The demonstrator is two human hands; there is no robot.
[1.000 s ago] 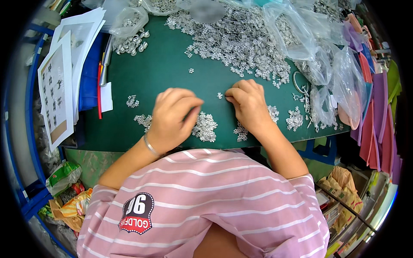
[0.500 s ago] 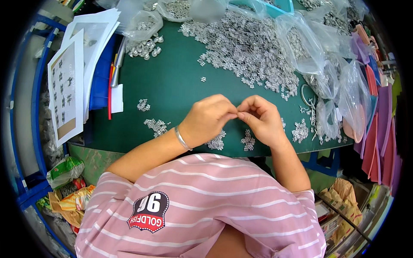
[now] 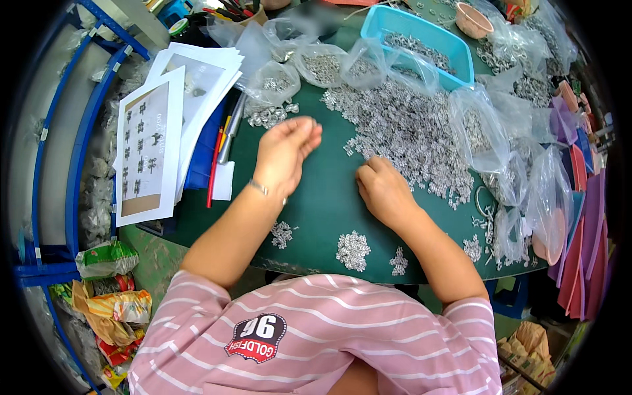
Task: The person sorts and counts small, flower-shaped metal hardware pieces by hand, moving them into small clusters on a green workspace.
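My left hand [image 3: 287, 153] is raised over the green table [image 3: 316, 210], its fingers curled together; whatever they hold, if anything, cannot be made out. Just beyond it lie shiny silver rounded metal pieces [image 3: 268, 116] beside a clear bag. My right hand [image 3: 385, 192] is closed with its knuckles up at the near left edge of a large heap of small silver metal charms [image 3: 408, 125]. Its fingertips are hidden. Nearer to me are small separate piles of charms: one pile [image 3: 282, 234] by my left forearm, a bigger one [image 3: 353, 251] in the middle, and a little one [image 3: 398, 262] by my right forearm.
Behind the heap stands a turquoise tray [image 3: 372, 25] with metal pieces. Clear bags of parts [image 3: 475, 131] line the right side. At the left are printed sheets [image 3: 150, 151], a red pen [image 3: 214, 168] and a blue shelf rack [image 3: 76, 145]. Pink and purple sheets [image 3: 586, 243] stand far right.
My hands, fingertips together before, have parted. The left has moved forward and left toward the rounded pieces, the right to the heap's edge. The view has shifted, showing more of the table's far side.
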